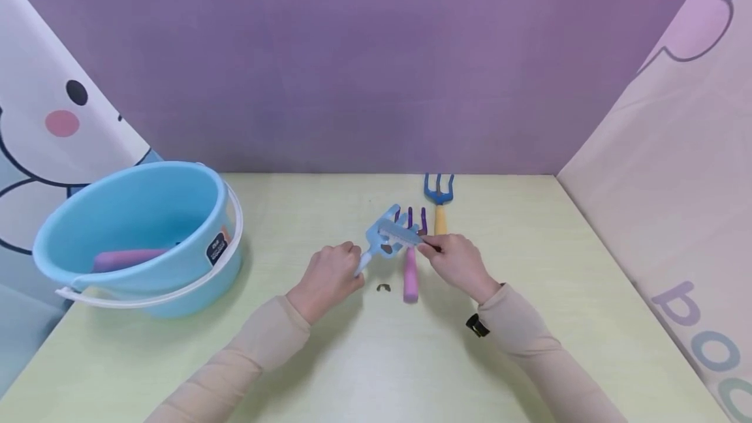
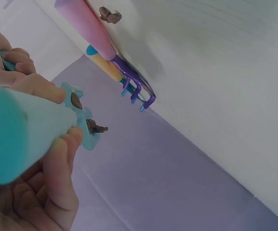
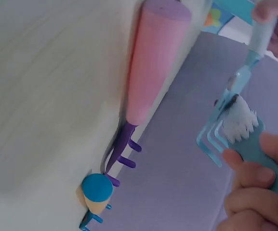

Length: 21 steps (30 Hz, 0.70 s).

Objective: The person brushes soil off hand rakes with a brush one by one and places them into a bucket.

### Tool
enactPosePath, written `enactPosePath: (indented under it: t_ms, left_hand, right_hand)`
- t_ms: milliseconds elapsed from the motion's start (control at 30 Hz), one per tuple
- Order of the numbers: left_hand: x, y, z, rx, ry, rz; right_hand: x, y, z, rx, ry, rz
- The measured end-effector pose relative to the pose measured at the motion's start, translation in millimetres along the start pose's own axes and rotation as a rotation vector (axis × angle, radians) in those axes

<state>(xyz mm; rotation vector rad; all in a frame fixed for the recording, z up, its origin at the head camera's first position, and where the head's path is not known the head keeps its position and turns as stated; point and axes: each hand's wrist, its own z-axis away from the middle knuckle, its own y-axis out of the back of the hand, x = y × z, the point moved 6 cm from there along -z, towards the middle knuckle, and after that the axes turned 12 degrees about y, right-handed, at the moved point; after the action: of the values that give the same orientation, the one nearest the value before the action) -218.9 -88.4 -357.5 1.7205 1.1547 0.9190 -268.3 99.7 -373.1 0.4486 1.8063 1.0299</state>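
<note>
My left hand grips the pale handle of a light blue toy garden rake, tines pointing away over the table. Brown dirt clumps cling to its head. In my right hand is a blue-grey brush, held by the handle. Its white bristles press against the rake's head in the right wrist view. Below them a rake with a pink handle and purple tines lies on the table. A small brown clump lies left of that handle.
A blue fork with a yellow handle lies toward the table's back edge. On the left stands a light blue bucket with a white carrying handle, a pink-handled object inside. Purple and printed cloth panels border the table.
</note>
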Motion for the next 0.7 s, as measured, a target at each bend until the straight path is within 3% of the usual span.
enactPosePath:
  t_ms: [133, 300, 700]
  left_hand:
    - [-0.1, 2.0, -1.7, 0.023, 0.006, -0.003]
    - [-1.0, 4.0, -3.4, 0.018, 0.020, 0.005]
    - [-1.9, 4.1, -1.5, -0.018, 0.048, 0.023]
  right_hand:
    - [-6, 4, 1.2, 0.080, 0.079, 0.117]
    - [-10, 8, 4.3, 0.154, 0.129, 0.177]
    - [-12, 11, 5.9, 0.166, 0.137, 0.177]
